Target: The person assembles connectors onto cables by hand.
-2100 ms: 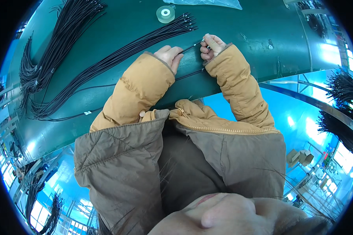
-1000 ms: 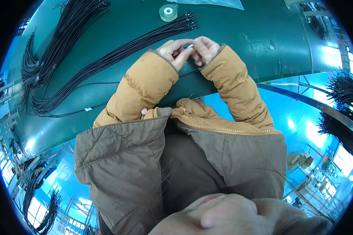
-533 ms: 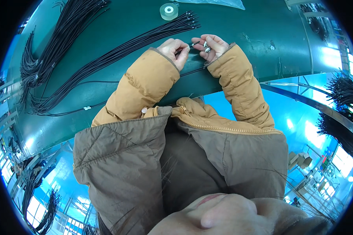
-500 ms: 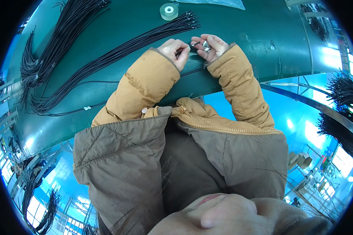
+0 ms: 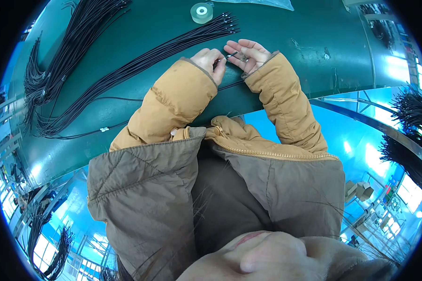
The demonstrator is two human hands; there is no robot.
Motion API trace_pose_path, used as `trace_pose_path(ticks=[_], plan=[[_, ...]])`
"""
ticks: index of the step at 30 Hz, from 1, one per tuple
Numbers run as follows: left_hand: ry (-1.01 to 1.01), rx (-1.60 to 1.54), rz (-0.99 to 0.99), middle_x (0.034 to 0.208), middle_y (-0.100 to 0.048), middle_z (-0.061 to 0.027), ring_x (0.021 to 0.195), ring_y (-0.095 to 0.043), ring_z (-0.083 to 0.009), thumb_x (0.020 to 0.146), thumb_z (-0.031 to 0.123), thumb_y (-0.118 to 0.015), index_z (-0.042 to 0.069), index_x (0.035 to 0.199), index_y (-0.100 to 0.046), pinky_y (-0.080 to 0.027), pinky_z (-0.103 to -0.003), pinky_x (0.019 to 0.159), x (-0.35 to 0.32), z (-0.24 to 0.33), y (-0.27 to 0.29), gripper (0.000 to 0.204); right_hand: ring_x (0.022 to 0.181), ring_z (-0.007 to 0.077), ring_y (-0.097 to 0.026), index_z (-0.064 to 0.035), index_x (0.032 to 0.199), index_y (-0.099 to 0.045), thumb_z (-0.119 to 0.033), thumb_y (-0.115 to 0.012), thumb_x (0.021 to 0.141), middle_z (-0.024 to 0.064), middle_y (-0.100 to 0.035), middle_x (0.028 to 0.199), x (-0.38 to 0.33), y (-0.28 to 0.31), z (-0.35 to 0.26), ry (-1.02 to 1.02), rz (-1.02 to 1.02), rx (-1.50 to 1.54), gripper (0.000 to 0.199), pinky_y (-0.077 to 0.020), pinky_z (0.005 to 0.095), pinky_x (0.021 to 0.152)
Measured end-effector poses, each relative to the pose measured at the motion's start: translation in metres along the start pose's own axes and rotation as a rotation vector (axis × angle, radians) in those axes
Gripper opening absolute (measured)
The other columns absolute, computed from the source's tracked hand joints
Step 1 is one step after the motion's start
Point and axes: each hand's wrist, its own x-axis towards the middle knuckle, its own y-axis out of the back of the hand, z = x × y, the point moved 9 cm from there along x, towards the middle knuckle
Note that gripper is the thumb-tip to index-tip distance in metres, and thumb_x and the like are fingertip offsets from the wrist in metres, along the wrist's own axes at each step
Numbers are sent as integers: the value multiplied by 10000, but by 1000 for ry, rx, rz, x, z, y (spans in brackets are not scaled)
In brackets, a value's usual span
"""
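Note:
My left hand (image 5: 211, 63) pinches a thin black cable (image 5: 231, 55) close to its end, and the tip points toward my other palm. My right hand (image 5: 249, 55) is turned palm up with its fingers partly curled. Small silvery metal fittings (image 5: 244, 59) rest in it, mostly covered by the thumb and fingers. Beyond my hands, a long bundle of black cables (image 5: 140, 63) lies across the green table (image 5: 286, 23), its metal-tipped ends fanned out near my left hand.
A thicker bundle of black cables (image 5: 75, 47) lies at the far left. A roll of clear tape (image 5: 201, 13) and a plastic bag (image 5: 262, 3) are at the back. A small white connector (image 5: 104, 129) sits on a cable near the table's front edge. More cables (image 5: 405, 157) hang at right.
My right hand has shifted slightly left and its thumb has folded in over the metal fittings, which show less now. The left hand with the cable has barely moved.

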Motion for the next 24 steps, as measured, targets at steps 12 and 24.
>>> trace_pose_path(ticks=[12,24], plan=[[31,-12,-20,680,-589,-25,526,-518,-174,771,71,-626,86,751,-619,-405,-250,470,-1,6,15,26,1048,337,-590,-1,1139,-448,-69,-507,928,243,-564,1143,-4,-5,4,61,16,-83,229,-529,372,850],[5,41,-36,665,-582,-16,500,-506,-170,771,87,-629,98,749,-616,-391,-252,452,2,11,2,28,1018,318,-601,-28,1146,-412,-109,-494,948,241,-563,1141,0,-3,3,128,84,7,229,-532,360,802]])
